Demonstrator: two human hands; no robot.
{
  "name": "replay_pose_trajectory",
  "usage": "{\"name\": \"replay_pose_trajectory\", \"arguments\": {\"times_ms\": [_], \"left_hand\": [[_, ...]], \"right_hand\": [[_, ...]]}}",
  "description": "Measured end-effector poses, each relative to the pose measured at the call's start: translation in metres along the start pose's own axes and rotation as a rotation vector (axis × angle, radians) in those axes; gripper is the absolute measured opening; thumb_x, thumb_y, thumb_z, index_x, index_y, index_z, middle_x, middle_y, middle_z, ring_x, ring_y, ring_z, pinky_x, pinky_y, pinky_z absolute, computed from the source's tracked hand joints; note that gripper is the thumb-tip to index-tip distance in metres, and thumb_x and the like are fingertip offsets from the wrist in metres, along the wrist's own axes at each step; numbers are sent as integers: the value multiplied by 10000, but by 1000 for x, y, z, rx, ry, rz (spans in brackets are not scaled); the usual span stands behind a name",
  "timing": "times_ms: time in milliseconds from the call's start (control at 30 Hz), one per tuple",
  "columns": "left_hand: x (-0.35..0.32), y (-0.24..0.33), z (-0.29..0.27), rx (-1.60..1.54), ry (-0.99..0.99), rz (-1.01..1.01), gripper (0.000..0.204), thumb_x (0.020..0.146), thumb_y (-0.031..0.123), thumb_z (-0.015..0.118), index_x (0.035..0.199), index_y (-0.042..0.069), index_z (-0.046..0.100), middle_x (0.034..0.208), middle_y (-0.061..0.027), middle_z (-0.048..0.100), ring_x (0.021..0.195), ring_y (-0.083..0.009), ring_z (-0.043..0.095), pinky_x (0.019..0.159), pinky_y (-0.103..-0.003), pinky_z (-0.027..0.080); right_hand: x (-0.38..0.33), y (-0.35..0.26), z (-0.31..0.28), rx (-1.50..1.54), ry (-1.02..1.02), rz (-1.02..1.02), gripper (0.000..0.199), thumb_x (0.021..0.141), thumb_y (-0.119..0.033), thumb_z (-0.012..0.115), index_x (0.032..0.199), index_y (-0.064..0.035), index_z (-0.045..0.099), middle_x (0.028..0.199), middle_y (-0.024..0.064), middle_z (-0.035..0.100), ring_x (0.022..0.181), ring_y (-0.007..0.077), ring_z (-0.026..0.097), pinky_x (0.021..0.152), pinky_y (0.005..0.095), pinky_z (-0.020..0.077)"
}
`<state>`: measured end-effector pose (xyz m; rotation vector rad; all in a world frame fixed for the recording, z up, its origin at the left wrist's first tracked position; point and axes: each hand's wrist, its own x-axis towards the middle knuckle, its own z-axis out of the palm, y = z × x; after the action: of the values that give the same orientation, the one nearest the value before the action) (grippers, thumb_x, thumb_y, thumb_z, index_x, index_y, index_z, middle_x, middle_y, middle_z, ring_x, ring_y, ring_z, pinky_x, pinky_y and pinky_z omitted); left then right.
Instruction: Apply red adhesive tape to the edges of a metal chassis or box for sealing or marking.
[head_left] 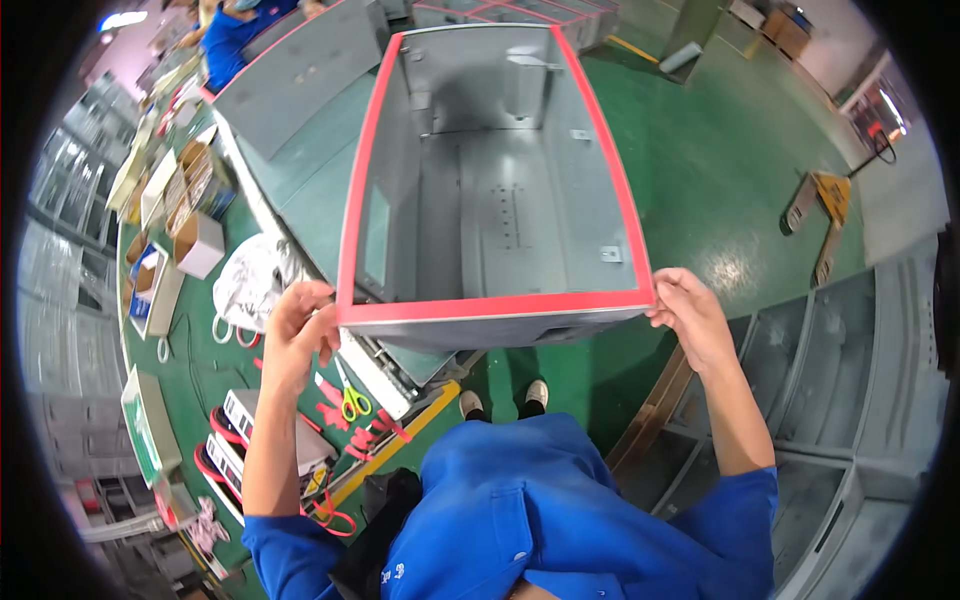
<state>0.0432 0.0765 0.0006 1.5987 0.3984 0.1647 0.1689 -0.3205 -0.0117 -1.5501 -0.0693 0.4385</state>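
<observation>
A grey metal cabinet (500, 190) lies in front of me with its open side up. Red tape (495, 307) runs along its rim on the near edge and both long sides. At the near left corner, my left hand (300, 335) has its fingers closed on the rim. My right hand (692, 315) pinches the near right corner between thumb and curled fingers. Both hands are level with the taped near edge; whether they also hold a bit of tape is too small to tell.
Yellow-handled scissors (354, 403) lie beside red tape scraps (375, 435) on the left. Cardboard boxes (200, 245) and a white plastic bag (250, 285) stand farther left. Grey metal housings (825, 370) fill the right. A yellow pallet jack (832, 195) stands far right. A blue-clad co-worker (235, 40) is far left.
</observation>
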Motion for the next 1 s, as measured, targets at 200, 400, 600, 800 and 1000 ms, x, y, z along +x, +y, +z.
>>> {"name": "replay_pose_trajectory", "arguments": {"times_ms": [200, 400, 600, 800, 1000], "left_hand": [[-4, -3, 18, -103, 115, -30, 331, 851, 134, 538, 1155, 49, 438, 645, 23, 481, 450, -20, 392, 351, -145, 279], [-5, -9, 27, -173, 155, -40, 364, 852, 103, 527, 1194, 37, 420, 695, 50, 448, 464, 4, 343, 358, -139, 242], [-4, -24, 31, -297, 150, 80, 352, 866, 95, 508, 1196, 20, 412, 696, 51, 393, 465, 8, 283, 364, -144, 219], [-4, -35, 34, -249, 178, 160, 376, 885, 96, 425, 1233, -28, 350, 793, 40, 486, 445, 17, 258, 350, -134, 197], [-7, -32, 48, -289, 337, 104, 320, 895, 100, 438, 1197, -2, 409, 682, 39, 386, 456, 3, 256, 364, -147, 190]], "right_hand": [[1, -2, -2, 0, -16, 5, 200, 864, -208, 524, 952, -28, 526, 825, 31, 556, 728, 97, 515, 628, 220, 418], [7, 2, 6, -61, -29, -40, 205, 824, -192, 592, 907, -47, 475, 777, 17, 522, 687, 73, 476, 597, 225, 401], [10, 9, 7, 42, -35, -56, 188, 828, -142, 573, 918, -51, 436, 810, 24, 507, 704, 75, 461, 591, 231, 403], [14, 16, 6, 134, -74, -82, 150, 835, -89, 533, 941, -55, 432, 831, 26, 507, 733, 87, 476, 604, 240, 406], [23, 29, 0, 132, -149, -175, 220, 818, -140, 529, 944, -12, 401, 798, 39, 473, 654, 79, 424, 581, 213, 354]]}}
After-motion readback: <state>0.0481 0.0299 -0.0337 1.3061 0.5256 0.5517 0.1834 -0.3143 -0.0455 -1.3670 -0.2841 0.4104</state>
